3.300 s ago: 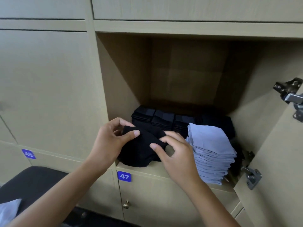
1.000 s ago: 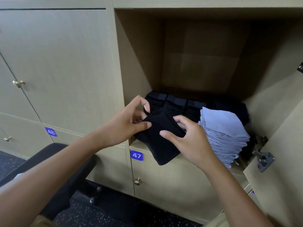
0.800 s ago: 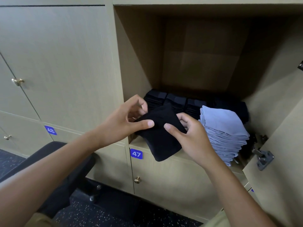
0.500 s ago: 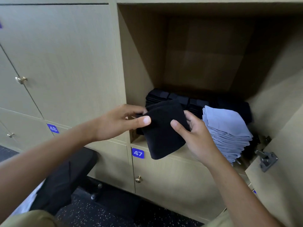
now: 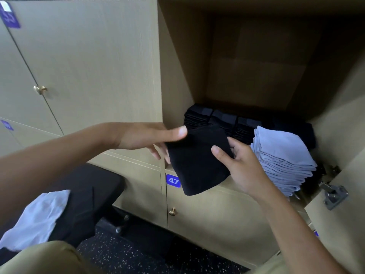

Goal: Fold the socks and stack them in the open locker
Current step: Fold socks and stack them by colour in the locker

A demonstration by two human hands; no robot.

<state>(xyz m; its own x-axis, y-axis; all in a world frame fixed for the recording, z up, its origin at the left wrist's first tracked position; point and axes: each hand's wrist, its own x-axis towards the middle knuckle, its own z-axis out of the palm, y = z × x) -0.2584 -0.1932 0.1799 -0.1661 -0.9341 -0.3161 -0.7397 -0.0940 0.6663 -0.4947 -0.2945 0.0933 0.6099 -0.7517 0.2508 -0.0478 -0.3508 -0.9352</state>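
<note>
I hold a folded black sock in front of the open locker, just over its front edge. My left hand pinches the sock's upper left corner, thumb on top and fingers underneath. My right hand grips its right edge, the thumb lying on the front face. Inside the locker, rows of folded black socks stand at the back. A stack of folded light-blue socks sits at the front right.
The locker's open door with its metal hinge stands at the right. Below is a shut locker labelled 47. A black chair at lower left carries loose light-blue socks.
The black sock went from lying on the locker's front edge to a squarer folded shape held a little higher in both hands. My left thumb has straightened along its top.
</note>
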